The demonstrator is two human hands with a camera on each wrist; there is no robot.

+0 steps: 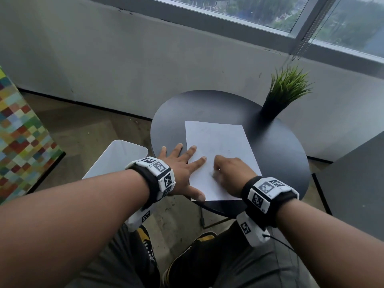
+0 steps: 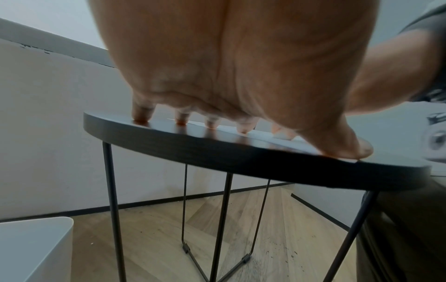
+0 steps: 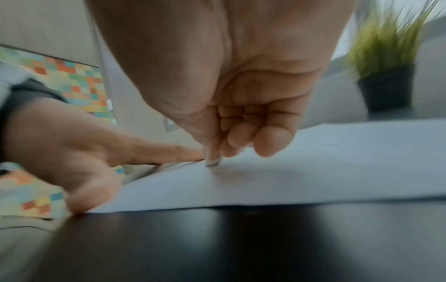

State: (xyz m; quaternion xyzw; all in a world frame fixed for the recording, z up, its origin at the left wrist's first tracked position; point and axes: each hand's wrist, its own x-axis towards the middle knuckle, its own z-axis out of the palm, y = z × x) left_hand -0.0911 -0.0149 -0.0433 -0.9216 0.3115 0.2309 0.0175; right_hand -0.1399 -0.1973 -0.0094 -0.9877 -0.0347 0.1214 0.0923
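Note:
A white sheet of paper [image 1: 218, 142] lies on a round black table [image 1: 280, 154]. My left hand [image 1: 182, 165] lies flat with spread fingers; two fingertips and the thumb press the sheet's left edge, the others touch the tabletop [image 2: 217, 152]. My right hand [image 1: 226, 169] is curled over the near middle of the sheet. In the right wrist view its thumb and fingers [image 3: 241, 137] pinch a small pale piece [image 3: 212, 163] whose tip touches the paper [image 3: 337, 162]. A faint grey smudge lies beside the tip. What the piece is cannot be told; the picture is blurred.
A green grass-like plant in a black pot [image 1: 278, 98] stands at the table's far right. A white bin [image 1: 116, 159] stands on the floor left of the table. A multicoloured checkered panel [image 1: 18, 142] is further left, a dark grey block [image 1: 357, 183] on the right.

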